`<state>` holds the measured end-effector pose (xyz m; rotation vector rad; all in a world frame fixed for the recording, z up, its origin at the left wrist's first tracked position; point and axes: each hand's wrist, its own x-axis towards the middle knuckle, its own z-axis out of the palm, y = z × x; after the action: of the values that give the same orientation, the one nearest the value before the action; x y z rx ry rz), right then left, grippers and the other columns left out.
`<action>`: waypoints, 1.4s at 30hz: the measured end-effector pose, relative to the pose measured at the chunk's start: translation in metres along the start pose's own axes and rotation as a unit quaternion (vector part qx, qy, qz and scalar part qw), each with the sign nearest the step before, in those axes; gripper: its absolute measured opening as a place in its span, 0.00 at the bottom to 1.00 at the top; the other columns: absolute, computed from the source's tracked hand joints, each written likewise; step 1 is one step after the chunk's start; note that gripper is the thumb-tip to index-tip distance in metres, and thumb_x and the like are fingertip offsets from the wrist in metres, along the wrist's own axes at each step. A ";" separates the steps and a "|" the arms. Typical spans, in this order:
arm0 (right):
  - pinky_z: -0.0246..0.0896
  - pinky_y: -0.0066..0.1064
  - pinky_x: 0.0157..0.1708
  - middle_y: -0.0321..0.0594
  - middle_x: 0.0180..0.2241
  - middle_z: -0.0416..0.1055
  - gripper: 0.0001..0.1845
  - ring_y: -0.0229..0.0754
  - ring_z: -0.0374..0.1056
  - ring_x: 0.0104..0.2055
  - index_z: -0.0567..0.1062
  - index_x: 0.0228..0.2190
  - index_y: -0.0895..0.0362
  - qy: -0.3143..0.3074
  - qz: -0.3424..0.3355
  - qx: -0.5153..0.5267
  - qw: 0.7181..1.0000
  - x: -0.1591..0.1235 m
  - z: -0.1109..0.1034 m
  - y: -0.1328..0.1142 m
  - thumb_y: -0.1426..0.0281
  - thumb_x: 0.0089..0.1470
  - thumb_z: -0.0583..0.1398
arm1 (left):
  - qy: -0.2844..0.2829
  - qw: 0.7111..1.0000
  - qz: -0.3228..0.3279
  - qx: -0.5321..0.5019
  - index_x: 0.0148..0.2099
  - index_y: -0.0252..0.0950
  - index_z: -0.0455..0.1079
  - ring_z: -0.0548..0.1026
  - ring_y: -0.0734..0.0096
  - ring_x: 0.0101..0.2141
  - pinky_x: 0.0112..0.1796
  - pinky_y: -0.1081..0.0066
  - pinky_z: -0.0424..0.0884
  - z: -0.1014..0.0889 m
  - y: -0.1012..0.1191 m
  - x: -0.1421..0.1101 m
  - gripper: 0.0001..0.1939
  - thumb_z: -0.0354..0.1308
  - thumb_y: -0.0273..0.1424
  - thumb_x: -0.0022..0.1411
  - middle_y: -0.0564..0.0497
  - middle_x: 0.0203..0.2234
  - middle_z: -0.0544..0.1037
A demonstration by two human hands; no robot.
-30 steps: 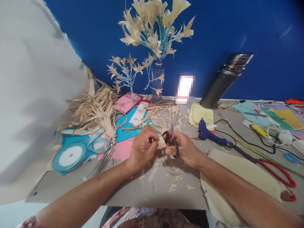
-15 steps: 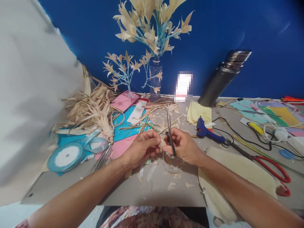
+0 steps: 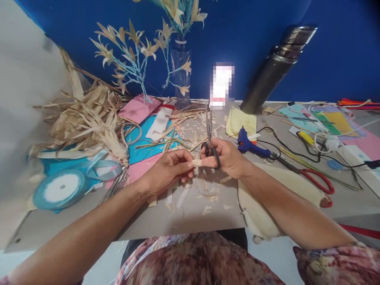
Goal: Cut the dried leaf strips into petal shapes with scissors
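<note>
My left hand is closed in a pinch on a small pale piece of husk at the middle of the grey table. My right hand is closed through the black handles of small scissors, whose blades point up and away from me. The fingertips of my right hand also touch the husk piece. Both hands meet just above a scatter of pale trimmings on the table.
A pile of dried husks and a roll of blue ribbon lie left. A blue glue gun, red-handled scissors, cables and coloured paper lie right. A vase of husk flowers and a metal flask stand at the back.
The view has tilted down and my lap now shows. My hands stay together on the husk piece; the piece now lies level between my fingertips.
</note>
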<state>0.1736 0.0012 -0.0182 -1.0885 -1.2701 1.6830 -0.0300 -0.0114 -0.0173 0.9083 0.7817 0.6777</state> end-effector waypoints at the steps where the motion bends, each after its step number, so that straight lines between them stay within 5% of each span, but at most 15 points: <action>1: 0.60 0.23 0.23 0.33 0.27 0.73 0.20 0.32 0.66 0.24 0.73 0.31 0.58 0.005 -0.002 -0.001 1.000 0.000 0.001 0.001 0.68 0.34 0.72 | 0.009 1.000 0.005 -0.003 0.32 0.33 0.68 0.70 0.76 0.20 0.23 0.75 0.65 0.000 -0.001 0.001 0.12 0.67 0.33 0.54 0.52 0.21 0.74; 18: 0.62 0.25 0.24 0.34 0.27 0.72 0.20 0.35 0.65 0.25 0.72 0.31 0.56 0.096 -0.041 0.005 0.995 -0.006 0.019 0.004 0.63 0.37 0.72 | 0.023 0.994 0.000 -0.111 0.31 0.32 0.69 0.70 0.76 0.22 0.23 0.76 0.64 0.003 0.002 0.002 0.10 0.69 0.27 0.50 0.51 0.21 0.74; 24: 0.59 0.26 0.25 0.37 0.26 0.72 0.22 0.37 0.65 0.26 0.72 0.31 0.58 -0.025 0.045 -0.029 0.998 -0.008 0.016 -0.001 0.58 0.39 0.71 | 0.036 0.986 0.006 -0.160 0.32 0.33 0.69 0.70 0.75 0.20 0.24 0.74 0.65 -0.004 0.004 0.003 0.08 0.67 0.27 0.52 0.50 0.21 0.75; 29: 0.55 0.27 0.25 0.39 0.30 0.71 0.24 0.38 0.63 0.28 0.75 0.34 0.59 -0.143 0.025 -0.163 0.976 -0.006 0.000 -0.003 0.52 0.45 0.68 | 0.082 0.982 0.038 -0.164 0.31 0.32 0.69 0.72 0.76 0.22 0.25 0.77 0.67 -0.011 0.015 0.000 0.09 0.68 0.24 0.49 0.51 0.21 0.75; 36: 0.54 0.27 0.28 0.39 0.28 0.69 0.29 0.39 0.61 0.29 0.74 0.31 0.60 -0.206 0.048 -0.189 0.959 -0.004 -0.007 -0.008 0.44 0.45 0.64 | 0.127 0.976 0.080 -0.156 0.30 0.32 0.69 0.72 0.78 0.21 0.23 0.79 0.65 -0.016 0.024 -0.004 0.11 0.69 0.25 0.47 0.53 0.20 0.74; 42: 0.48 0.25 0.22 0.35 0.22 0.65 0.29 0.34 0.56 0.24 0.74 0.28 0.61 -0.180 0.082 -0.196 0.960 -0.006 -0.001 -0.009 0.46 0.43 0.66 | 0.151 0.976 0.120 -0.105 0.34 0.33 0.69 0.70 0.79 0.20 0.23 0.79 0.65 -0.021 0.022 -0.003 0.14 0.70 0.25 0.47 0.57 0.18 0.71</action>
<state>0.1771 -0.0024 -0.0088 -1.1708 -1.8502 1.8611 -0.0530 0.0053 -0.0056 0.7200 0.8566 1.1088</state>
